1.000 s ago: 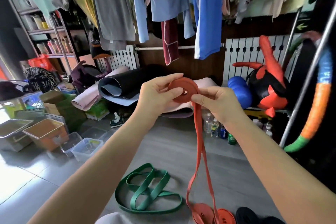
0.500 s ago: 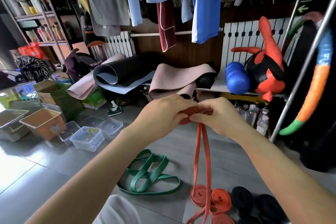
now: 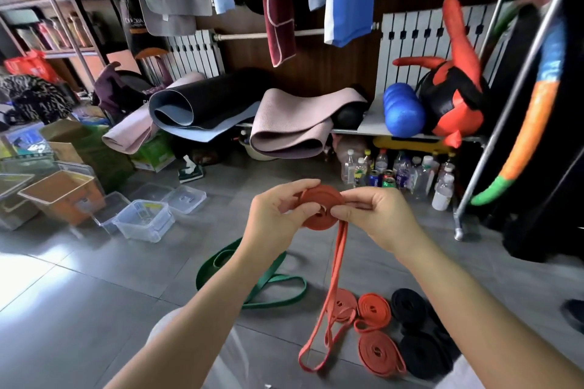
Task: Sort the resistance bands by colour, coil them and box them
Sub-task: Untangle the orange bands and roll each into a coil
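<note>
Between both hands I hold a partly coiled orange resistance band (image 3: pixel 319 210). My left hand (image 3: pixel 278 215) grips the coil from the left, and my right hand (image 3: pixel 379 218) pinches it from the right. The band's loose tail (image 3: pixel 331 303) hangs down to the floor. Three coiled orange bands (image 3: pixel 374 309) lie on the floor below, with coiled black bands (image 3: pixel 417 335) to their right. A loose green band (image 3: pixel 268 284) lies uncoiled on the floor, partly behind my left forearm.
Clear plastic boxes (image 3: pixel 143 219) and an orange bin (image 3: pixel 63 196) stand at the left on the grey tiled floor. Rolled mats (image 3: pixel 196 104), bottles (image 3: pixel 401 172) and a blue roller (image 3: pixel 403 109) line the back. A metal rack leg (image 3: pixel 458 230) stands at the right.
The view has tilted down and my hands have lowered. The coil, hidden between my hands half a second ago, faces me again and more coiled bands show on the floor.
</note>
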### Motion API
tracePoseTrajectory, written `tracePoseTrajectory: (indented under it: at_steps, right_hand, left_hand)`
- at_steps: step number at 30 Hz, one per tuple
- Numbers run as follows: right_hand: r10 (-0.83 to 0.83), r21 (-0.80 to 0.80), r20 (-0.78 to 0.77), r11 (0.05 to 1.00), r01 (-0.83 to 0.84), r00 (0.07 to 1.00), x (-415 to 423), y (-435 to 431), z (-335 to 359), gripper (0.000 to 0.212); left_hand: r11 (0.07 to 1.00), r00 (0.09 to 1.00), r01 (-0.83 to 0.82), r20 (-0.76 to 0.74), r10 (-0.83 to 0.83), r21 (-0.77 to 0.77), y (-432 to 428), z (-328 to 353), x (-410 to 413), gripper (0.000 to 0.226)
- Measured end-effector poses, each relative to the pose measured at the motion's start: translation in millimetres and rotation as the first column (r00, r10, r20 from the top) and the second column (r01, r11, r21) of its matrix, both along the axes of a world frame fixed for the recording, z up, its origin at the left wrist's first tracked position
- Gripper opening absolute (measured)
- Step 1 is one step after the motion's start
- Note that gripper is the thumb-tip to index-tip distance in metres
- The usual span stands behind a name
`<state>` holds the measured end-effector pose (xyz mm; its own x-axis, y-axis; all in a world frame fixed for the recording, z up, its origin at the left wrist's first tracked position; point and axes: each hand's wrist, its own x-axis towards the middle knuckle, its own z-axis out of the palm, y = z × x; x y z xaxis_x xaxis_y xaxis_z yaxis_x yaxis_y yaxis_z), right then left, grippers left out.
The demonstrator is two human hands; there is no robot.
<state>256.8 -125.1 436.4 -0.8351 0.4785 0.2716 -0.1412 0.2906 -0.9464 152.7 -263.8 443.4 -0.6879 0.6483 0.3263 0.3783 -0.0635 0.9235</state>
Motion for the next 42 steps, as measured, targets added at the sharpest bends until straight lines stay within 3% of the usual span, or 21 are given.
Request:
tracePoseTrajectory:
  at_steps: [5, 10, 13, 15, 17, 21, 25, 28, 30, 31, 33, 35, 36, 38, 42]
  right_hand:
    - [-0.01, 0.086, 0.099, 0.996, 0.001, 0.995, 14.7, -6.6, -24.7, 0.023]
    - [-0.01, 0.031, 0.112, 1.0, 0.006, 0.994, 23.6, -13.0, -44.4, 0.026]
    - [0.002, 0.094, 0.18, 0.995, -0.019, 0.984, 25.0, -10.6, -51.2, 0.02]
    - [0.011, 0.132, 0.22, 0.99, -0.041, 0.975, 24.4, -8.3, -53.6, 0.021]
    - [0.024, 0.138, 0.217, 0.989, -0.055, 0.976, 24.1, -7.3, -53.9, 0.022]
    - [0.027, 0.017, 0.137, 0.999, -0.03, 0.99, 25.4, -8.0, -55.6, 0.028]
    - [0.011, -0.051, 0.062, 0.999, -0.008, 0.998, 26.3, -13.3, -64.4, 0.032]
    - [-0.021, -0.161, -0.009, 0.987, 0.02, 1.0, 25.7, -16.2, -69.3, 0.025]
    - [-0.023, -0.164, 0.002, 0.986, 0.023, 1.0, 25.9, -15.1, -71.7, 0.022]
    - [-0.007, -0.141, 0.027, 0.99, 0.011, 1.0, 26.3, -14.2, -72.8, 0.023]
    - [0.02, -0.073, 0.112, 0.997, -0.012, 0.994, 27.2, -12.4, -75.3, 0.026]
    - [0.027, 0.014, 0.191, 0.999, -0.03, 0.981, 27.5, -11.1, -76.3, 0.024]
    - [0.024, 0.057, 0.207, 0.998, -0.037, 0.978, 27.2, -10.8, -75.1, 0.024]
    - [0.022, 0.078, 0.198, 0.996, -0.038, 0.98, 26.2, -9.9, -72.9, 0.028]
    - [0.016, 0.027, 0.172, 0.999, -0.021, 0.985, 27.2, -8.9, -74.6, 0.031]
  left_hand:
    - [0.977, 0.993, 0.121, 0.024, -0.118, -0.176, -9.6, -15.7, 1.6, 0.02]
    - [0.966, 0.993, 0.117, 0.039, -0.11, -0.232, -13.1, -32.8, 6.5, 0.023]
    - [0.914, 0.976, 0.085, -0.15, -0.156, -0.397, -14.2, -36.1, 12.0, 0.019]
    - [0.857, 0.904, 0.039, -0.347, -0.249, -0.514, -14.8, -36.5, 13.2, 0.033]
    - [0.849, 0.849, 0.061, -0.42, -0.32, -0.525, -14.4, -36.6, 14.1, 0.04]
    - [0.92, 0.934, 0.045, -0.311, -0.177, -0.39, -14.8, -40.7, 8.8, 0.042]
    - [0.991, 0.993, 0.118, 0.027, -0.116, -0.068, -14.8, -48.3, 5.9, 0.05]
    - [0.996, 0.977, 0.093, 0.191, -0.092, 0.004, -13.2, -53.9, 13.8, 0.04]
    - [0.993, 0.968, 0.119, 0.223, -0.115, -0.006, -13.6, -59.2, 17.0, 0.04]
    - [0.99, 0.98, 0.128, 0.162, -0.117, -0.057, -14.3, -61.9, 16.4, 0.04]
    - [0.959, 0.968, 0.08, -0.209, -0.14, -0.271, -16.2, -64.5, 11.2, 0.042]
    - [0.908, 0.769, 0.004, -0.579, -0.271, -0.419, -16.9, -63.9, 7.7, 0.045]
    - [0.892, 0.69, 0.002, -0.645, -0.329, -0.453, -15.9, -61.7, 7.1, 0.045]
    - [0.875, 0.682, 0.029, -0.63, -0.372, -0.484, -14.5, -56.1, 6.1, 0.044]
    - [0.901, 0.83, 0.037, -0.489, -0.269, -0.433, -13.9, -51.2, -0.2, 0.04]
